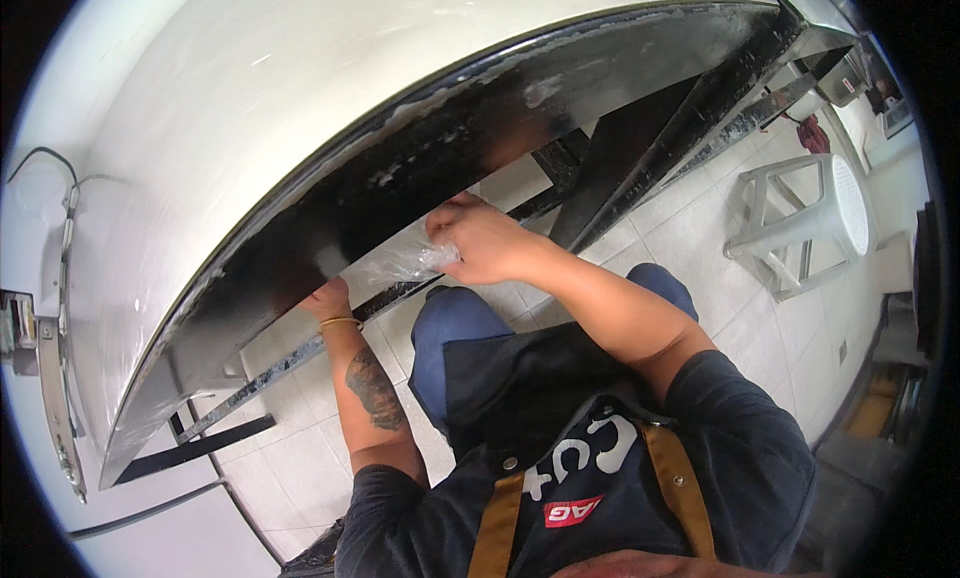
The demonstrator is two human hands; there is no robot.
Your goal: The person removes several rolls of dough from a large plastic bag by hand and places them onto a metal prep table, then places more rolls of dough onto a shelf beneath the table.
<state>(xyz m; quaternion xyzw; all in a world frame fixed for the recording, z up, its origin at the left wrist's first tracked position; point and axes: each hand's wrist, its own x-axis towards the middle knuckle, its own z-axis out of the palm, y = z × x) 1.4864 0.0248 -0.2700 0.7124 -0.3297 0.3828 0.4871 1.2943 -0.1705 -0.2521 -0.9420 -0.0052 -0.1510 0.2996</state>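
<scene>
In front of my knees, under the black rim of a large white-topped table, my right hand is closed on a crumpled sheet of clear plastic film. The film stretches leftward from that hand toward my left hand, and part of it passes behind the rim. My left hand reaches up against the lower edge of the rim. Its fingertips are hidden there, so its grip on the film cannot be made out.
Dark metal frame bars run below the table, and a black leg slants down at the right. On the tiled floor stands a white plastic stool. A cable hangs at the far left.
</scene>
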